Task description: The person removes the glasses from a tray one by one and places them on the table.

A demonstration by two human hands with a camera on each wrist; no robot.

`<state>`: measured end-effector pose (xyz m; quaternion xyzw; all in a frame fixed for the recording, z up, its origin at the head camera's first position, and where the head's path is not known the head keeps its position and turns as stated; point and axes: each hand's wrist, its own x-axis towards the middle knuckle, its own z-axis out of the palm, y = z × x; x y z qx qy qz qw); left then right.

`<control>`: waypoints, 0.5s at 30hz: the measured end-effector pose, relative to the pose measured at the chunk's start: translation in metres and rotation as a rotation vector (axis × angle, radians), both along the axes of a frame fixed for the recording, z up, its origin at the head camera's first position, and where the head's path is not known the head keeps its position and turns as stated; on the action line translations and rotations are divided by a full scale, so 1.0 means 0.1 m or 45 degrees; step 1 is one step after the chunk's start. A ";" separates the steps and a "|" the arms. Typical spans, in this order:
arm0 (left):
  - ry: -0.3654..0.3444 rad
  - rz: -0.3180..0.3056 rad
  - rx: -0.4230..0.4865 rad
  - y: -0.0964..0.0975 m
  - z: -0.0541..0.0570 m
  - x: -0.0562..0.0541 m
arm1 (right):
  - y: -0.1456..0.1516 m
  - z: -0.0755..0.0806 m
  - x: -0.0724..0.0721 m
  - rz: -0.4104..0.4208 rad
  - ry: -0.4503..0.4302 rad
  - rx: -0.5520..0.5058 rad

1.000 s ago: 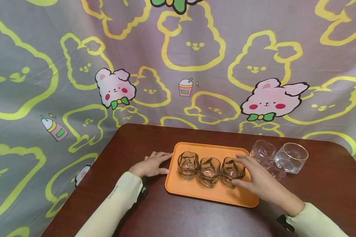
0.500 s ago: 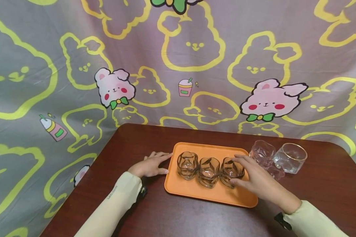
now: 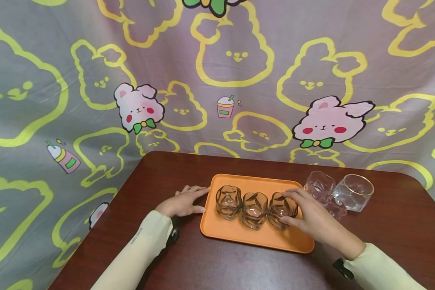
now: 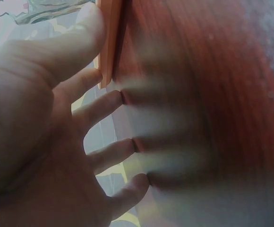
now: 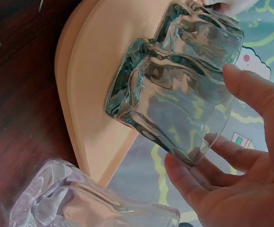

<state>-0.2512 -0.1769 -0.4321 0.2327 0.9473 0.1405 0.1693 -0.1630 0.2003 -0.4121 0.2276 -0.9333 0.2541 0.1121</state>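
Note:
Three smoky brown, wavy-sided glass tumblers stand in a row on an orange tray point(image 3: 221, 230): a left tumbler point(image 3: 228, 203), a middle tumbler point(image 3: 254, 211) and a right tumbler point(image 3: 276, 212). My right hand point(image 3: 317, 221) grips the right tumbler near its rim, thumb on the near side and fingers on the far side. The right wrist view shows that tumbler point(image 5: 170, 99) upright on the tray, with the fingertips at its rim. My left hand point(image 3: 183, 203) rests at the tray's left edge, fingers spread. In the left wrist view, thumb and forefinger are at the tray edge point(image 4: 110, 38), other fingertips on the table.
Right of the tray stand a gold-rimmed clear glass point(image 3: 354, 193) and a clear wavy glass point(image 3: 319, 185), with another pinkish clear glass point(image 3: 336, 209) partly behind my right hand. The dark wooden table point(image 3: 239, 266) meets a patterned curtain point(image 3: 188, 104) at the back and left.

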 end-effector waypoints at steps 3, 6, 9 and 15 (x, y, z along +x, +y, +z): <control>0.000 0.002 -0.001 0.00 0.00 0.00 | -0.02 -0.01 0.00 -0.028 0.012 -0.009; 0.000 0.002 -0.004 0.00 -0.01 0.00 | -0.03 -0.03 -0.01 -0.061 0.032 -0.007; 0.004 0.000 -0.007 0.00 -0.01 0.00 | -0.04 -0.05 -0.02 -0.092 0.047 0.000; -0.003 0.009 0.001 0.00 -0.01 0.00 | -0.05 -0.02 -0.04 -0.126 0.085 -0.021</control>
